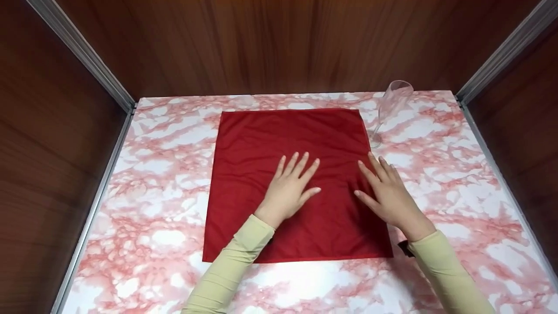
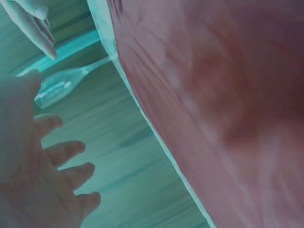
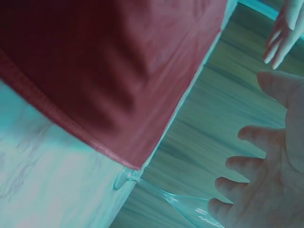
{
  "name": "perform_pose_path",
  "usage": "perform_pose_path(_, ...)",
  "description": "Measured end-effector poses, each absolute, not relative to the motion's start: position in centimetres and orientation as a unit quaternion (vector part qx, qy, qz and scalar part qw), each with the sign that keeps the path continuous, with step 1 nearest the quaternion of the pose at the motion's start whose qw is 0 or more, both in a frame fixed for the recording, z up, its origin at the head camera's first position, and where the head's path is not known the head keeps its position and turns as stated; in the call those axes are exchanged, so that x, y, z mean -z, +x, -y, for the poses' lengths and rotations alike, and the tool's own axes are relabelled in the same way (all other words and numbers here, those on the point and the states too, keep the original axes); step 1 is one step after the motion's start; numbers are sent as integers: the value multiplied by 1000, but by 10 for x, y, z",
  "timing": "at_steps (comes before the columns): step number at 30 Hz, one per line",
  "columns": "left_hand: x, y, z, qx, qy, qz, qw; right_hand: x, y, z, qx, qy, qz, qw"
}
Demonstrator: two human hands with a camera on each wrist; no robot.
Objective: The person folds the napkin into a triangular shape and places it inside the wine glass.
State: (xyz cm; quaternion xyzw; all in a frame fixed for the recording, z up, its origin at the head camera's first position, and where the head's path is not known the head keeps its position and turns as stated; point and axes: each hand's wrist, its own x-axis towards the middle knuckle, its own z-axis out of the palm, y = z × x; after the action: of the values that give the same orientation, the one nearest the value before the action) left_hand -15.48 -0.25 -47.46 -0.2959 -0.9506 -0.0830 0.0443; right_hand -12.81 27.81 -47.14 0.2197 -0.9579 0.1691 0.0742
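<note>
A red cloth napkin (image 1: 292, 135) lies spread nearly flat on the table, with slight wrinkles. Over its middle my left hand (image 1: 287, 189) hovers palm down, fingers spread and straight. My right hand (image 1: 390, 196) is above the cloth's right edge, its fingers likewise extended and pointing away from me. Both hands hold nothing; in the left wrist view a gap shows between the left palm (image 2: 33, 166) and the cloth. Beside the cloth's far right edge stands a clear champagne flute (image 1: 388, 109), its foot close against the hem.
The table (image 1: 152, 209) has a pink and white marbled surface. Brown wood-grain panels (image 1: 279, 48) enclose it at the back and both sides, with metal strips (image 1: 87, 48) at the corners. The tall glass stands near the back right, ahead of the right hand's fingertips.
</note>
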Motion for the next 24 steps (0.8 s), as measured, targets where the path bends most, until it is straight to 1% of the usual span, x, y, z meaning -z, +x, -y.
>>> perform_pose_path(9, 475, -139, -18, 83, -343, 935, 29, 469, -107, -289, -162, 214, 961, 70)
perform_pose_path(15, 476, -129, -31, 64, -371, 926, 31, 469, -94, -297, -159, 221, 959, 75)
perform_pose_path(24, 487, -108, -50, 48, -412, 910, 20, 479, -72, -309, -145, 236, 959, 58)
